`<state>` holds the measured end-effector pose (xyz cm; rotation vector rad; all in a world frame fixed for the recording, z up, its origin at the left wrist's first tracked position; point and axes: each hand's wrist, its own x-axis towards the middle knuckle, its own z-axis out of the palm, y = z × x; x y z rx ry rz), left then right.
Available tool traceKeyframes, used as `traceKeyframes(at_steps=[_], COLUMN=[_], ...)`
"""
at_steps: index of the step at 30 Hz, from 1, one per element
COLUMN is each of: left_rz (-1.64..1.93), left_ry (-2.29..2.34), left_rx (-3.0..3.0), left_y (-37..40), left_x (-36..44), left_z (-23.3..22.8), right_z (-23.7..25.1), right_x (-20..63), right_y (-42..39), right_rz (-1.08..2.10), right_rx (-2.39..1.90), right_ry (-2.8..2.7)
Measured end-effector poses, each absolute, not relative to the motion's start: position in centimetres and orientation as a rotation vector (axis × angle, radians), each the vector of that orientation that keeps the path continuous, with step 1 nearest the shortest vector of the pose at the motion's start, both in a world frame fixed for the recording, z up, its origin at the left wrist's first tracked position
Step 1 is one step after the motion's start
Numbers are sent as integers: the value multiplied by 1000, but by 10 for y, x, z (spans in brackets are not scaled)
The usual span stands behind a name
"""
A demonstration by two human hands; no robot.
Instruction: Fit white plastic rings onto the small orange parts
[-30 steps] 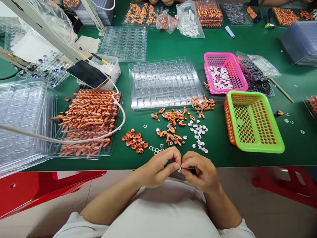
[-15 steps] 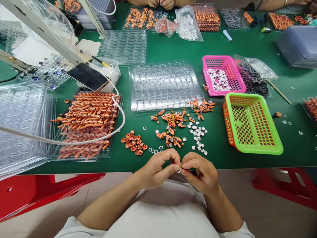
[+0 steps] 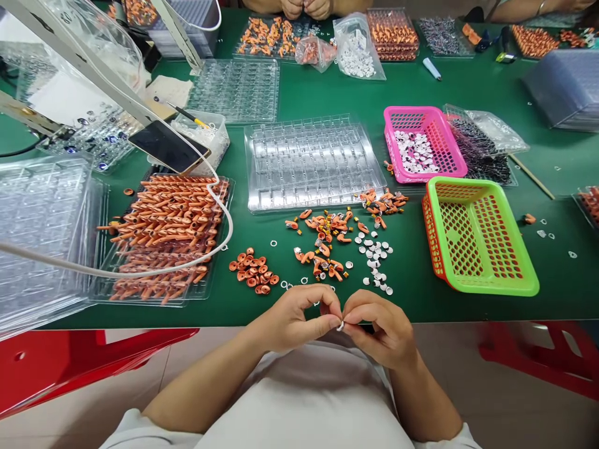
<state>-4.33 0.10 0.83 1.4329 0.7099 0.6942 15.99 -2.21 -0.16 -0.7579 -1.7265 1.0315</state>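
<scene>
Fingertips of left hand point(image 3: 299, 324) and right hand point(image 3: 381, 330) pinch small white ring point(image 3: 340, 325).

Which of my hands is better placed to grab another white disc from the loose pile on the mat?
Probably the right hand: the white discs lie just ahead of it, while the left hand sits nearer the orange caps. Both hands pinch one small white piece.

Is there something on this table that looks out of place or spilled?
Yes. A few small white rings lie scattered on the green table right of the green basket, far from the sorted piles. An orange piece lies there alone too.
</scene>
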Motion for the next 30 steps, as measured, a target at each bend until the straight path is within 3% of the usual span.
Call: traceKeyframes(at_steps=[30], left_rz=[922], left_ry=[769], left_rx=[1793], left_y=[-8], left_x=[-37], left_z=[3], right_z=[-4], right_x=[155], right_y=[-26], right_rz=[988], right_rx=[-835], right_ry=[-1733])
